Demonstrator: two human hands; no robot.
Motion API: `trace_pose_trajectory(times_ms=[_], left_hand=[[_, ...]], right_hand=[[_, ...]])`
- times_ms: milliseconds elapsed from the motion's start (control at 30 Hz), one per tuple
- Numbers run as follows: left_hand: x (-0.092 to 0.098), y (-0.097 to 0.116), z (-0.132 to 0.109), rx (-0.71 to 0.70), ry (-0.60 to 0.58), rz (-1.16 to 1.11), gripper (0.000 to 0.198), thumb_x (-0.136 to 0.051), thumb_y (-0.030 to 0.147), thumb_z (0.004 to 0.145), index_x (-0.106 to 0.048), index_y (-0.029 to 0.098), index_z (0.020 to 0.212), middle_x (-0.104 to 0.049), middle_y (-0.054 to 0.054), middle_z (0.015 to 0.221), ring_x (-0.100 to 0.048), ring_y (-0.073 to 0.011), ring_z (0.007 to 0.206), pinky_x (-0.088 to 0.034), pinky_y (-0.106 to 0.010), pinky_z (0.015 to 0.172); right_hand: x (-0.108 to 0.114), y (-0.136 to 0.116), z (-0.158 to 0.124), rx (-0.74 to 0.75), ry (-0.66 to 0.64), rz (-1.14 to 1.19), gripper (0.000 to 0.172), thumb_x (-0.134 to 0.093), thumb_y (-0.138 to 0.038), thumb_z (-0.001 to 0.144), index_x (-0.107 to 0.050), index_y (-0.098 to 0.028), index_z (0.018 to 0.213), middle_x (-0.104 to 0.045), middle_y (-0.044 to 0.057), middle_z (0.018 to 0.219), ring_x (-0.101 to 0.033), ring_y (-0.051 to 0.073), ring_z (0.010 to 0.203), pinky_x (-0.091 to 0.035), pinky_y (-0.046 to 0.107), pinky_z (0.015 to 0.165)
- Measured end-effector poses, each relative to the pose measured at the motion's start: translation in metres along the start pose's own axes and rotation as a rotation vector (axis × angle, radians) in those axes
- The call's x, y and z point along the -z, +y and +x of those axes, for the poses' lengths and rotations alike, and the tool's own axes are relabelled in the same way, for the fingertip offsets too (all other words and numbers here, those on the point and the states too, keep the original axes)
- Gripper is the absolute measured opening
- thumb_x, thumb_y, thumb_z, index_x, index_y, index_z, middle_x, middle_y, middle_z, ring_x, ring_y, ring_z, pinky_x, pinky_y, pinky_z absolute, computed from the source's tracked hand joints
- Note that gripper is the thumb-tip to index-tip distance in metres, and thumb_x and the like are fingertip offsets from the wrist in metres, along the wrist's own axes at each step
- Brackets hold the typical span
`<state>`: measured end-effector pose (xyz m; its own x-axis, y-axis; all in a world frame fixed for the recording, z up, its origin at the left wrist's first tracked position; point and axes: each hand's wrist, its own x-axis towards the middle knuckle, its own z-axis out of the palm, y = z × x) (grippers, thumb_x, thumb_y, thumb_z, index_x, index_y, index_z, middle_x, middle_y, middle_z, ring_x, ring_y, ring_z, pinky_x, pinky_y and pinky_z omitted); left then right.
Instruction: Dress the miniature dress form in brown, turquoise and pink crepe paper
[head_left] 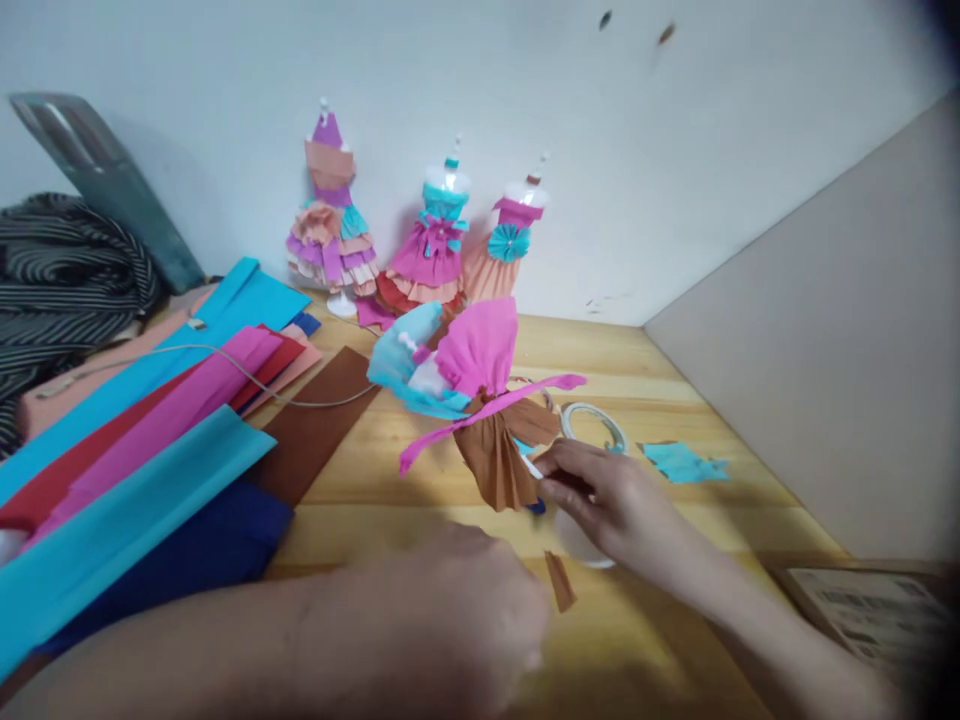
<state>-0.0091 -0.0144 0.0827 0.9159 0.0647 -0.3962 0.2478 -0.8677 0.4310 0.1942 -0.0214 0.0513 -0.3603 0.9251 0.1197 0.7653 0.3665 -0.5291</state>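
My right hand (619, 500) pinches the thin white stand rod of a small mannequin (427, 378), which it holds tilted sideways above the table. Crepe paper dresses the mannequin: a pink fan-shaped piece (480, 345), a light blue piece (405, 345) and a gathered brown skirt (495, 455). Around the waist runs a twisted pink strip (491, 407) with both ends sticking out. Below the mannequin, near the front, is my left hand (472, 610), smeared by motion. Its fingers are hidden, and it is apart from the dress. A white round base (581, 540) shows partly behind my right hand.
Against the wall stand three dressed mannequins (330, 220). Folded crepe paper (150, 430) in several colours covers the left side, crossed by a thin cord (217, 350). A tape roll (616, 432), blue scrap (682, 462) and brown scrap (559, 580) lie rightward. A box (862, 610) sits at lower right.
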Motion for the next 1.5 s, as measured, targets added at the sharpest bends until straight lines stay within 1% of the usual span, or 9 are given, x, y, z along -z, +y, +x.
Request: trace_pose_trajectory(times_ms=[100,233,267,333,500,700,867,1267,1500], left_hand=[[0.000,-0.030,-0.019,0.198,0.344,0.004,0.021,-0.058,0.024,0.081,-0.067,0.015,0.065,-0.062,-0.004,0.057,-0.044,-0.0121,0.044,-0.024,-0.025,0.042],[0.007,-0.082,-0.038,0.378,0.535,-0.093,0.021,-0.055,0.013,0.077,-0.061,0.011,0.057,-0.057,-0.003,0.055,-0.044,-0.0103,0.051,-0.029,-0.021,0.050],[0.010,-0.093,-0.039,0.380,0.673,-0.292,0.020,-0.055,0.012,0.075,-0.059,0.011,0.056,-0.055,-0.002,0.054,-0.044,-0.0097,0.052,-0.032,-0.020,0.052],[0.015,-0.111,-0.036,0.357,0.716,-0.422,0.023,-0.050,0.021,0.080,-0.061,0.012,0.061,-0.056,-0.001,0.055,-0.048,-0.0103,0.053,-0.038,-0.020,0.054],[0.011,-0.126,-0.010,0.014,0.838,-0.982,0.040,-0.044,0.032,0.087,-0.063,0.008,0.112,-0.070,-0.008,0.100,-0.061,-0.0250,0.107,-0.047,-0.034,0.091],[-0.006,-0.140,0.001,-0.288,0.801,-1.364,0.045,-0.055,0.019,0.062,-0.065,0.013,0.106,-0.069,-0.010,0.115,-0.061,-0.0264,0.113,-0.047,-0.037,0.096],[0.000,-0.132,-0.006,-0.285,0.743,-1.445,0.054,-0.061,0.028,0.056,-0.064,0.012,0.108,-0.071,-0.014,0.110,-0.061,-0.0342,0.115,-0.052,-0.041,0.088],[0.006,-0.103,-0.007,-0.249,0.992,-1.250,0.057,-0.076,0.055,0.068,-0.068,0.012,0.106,-0.069,-0.013,0.113,-0.061,-0.0295,0.114,-0.046,-0.039,0.100],[0.013,-0.086,-0.005,-0.117,1.116,-1.291,0.047,-0.080,0.045,0.065,-0.067,0.013,0.096,-0.072,-0.010,0.096,-0.067,-0.0275,0.095,-0.052,-0.041,0.088]], right_hand=[[-0.011,-0.003,0.007,-0.096,0.096,0.218,0.024,-0.053,-0.034,0.089,-0.051,-0.020,0.070,-0.054,-0.001,0.057,-0.051,0.013,0.050,-0.039,0.024,0.048],[-0.030,-0.005,0.012,-0.221,0.116,0.540,0.035,-0.060,-0.050,0.084,-0.049,-0.020,0.070,-0.045,-0.005,0.053,-0.044,0.010,0.041,-0.036,0.022,0.041],[-0.035,-0.006,0.013,-0.242,0.109,0.605,0.038,-0.061,-0.053,0.082,-0.048,-0.020,0.069,-0.045,-0.005,0.052,-0.045,0.009,0.040,-0.036,0.022,0.041],[-0.044,-0.008,0.015,-0.269,0.074,0.720,0.043,-0.062,-0.059,0.080,-0.047,-0.020,0.070,-0.045,-0.006,0.051,-0.046,0.009,0.040,-0.037,0.022,0.041],[-0.062,-0.016,0.022,-0.266,-0.067,0.908,0.048,-0.065,-0.064,0.075,-0.048,-0.020,0.072,-0.049,-0.006,0.050,-0.047,0.010,0.039,-0.040,0.023,0.042],[-0.071,-0.015,0.029,-0.241,-0.042,0.910,0.045,-0.064,-0.063,0.078,-0.049,-0.020,0.075,-0.050,-0.005,0.051,-0.049,0.011,0.041,-0.041,0.024,0.044],[-0.072,-0.012,0.030,-0.160,0.084,0.696,0.038,-0.059,-0.054,0.084,-0.048,-0.021,0.070,-0.045,-0.004,0.054,-0.047,0.011,0.045,-0.038,0.023,0.044],[-0.065,-0.015,0.030,0.008,0.168,0.343,0.026,-0.052,-0.033,0.089,-0.049,-0.021,0.066,-0.050,-0.001,0.051,-0.048,0.014,0.050,-0.036,0.025,0.048],[-0.061,-0.018,0.031,0.070,0.224,0.280,0.021,-0.054,-0.025,0.086,-0.049,-0.021,0.066,-0.050,-0.002,0.051,-0.048,0.013,0.049,-0.036,0.024,0.048]])
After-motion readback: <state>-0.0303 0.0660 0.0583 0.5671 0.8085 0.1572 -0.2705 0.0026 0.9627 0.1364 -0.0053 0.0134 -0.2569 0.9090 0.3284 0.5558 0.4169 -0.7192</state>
